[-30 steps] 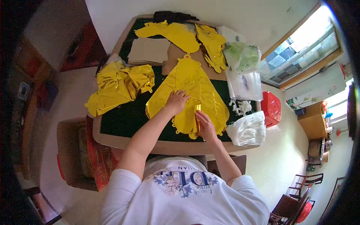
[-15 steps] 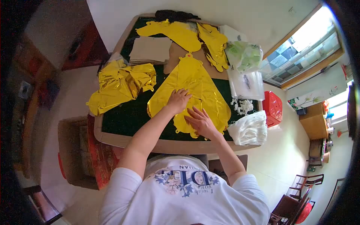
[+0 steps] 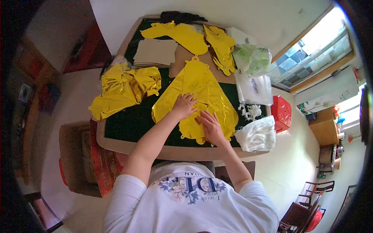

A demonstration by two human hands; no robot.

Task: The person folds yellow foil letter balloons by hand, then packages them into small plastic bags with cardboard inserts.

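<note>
A flat gold foil balloon (image 3: pixel 194 87), wide at the bottom and narrow at the top, lies spread on the dark green table (image 3: pixel 126 126) in front of me. My left hand (image 3: pixel 185 105) rests on its middle, palm down with the fingers apart. Lower and to the right, my right hand (image 3: pixel 211 127) touches the balloon's lower part, its fingers stretched out and pointing away from me. Neither hand grips anything that I can see. Small creases run across the foil between the two hands.
Crumpled gold foil (image 3: pixel 126 87) lies left, grey-brown cardboard sheets (image 3: pixel 155 51) behind it. More gold foil balloons (image 3: pixel 186 37) are at the back. On the right are clear plastic bags (image 3: pixel 254 89), small white pieces (image 3: pixel 250 111) and a white string bundle (image 3: pixel 256 134). A red stool (image 3: pixel 281 113) stands beyond.
My right hand has shifted slightly and turned, so its fingers point more straight ahead. My left hand stays in nearly the same place on the balloon.
</note>
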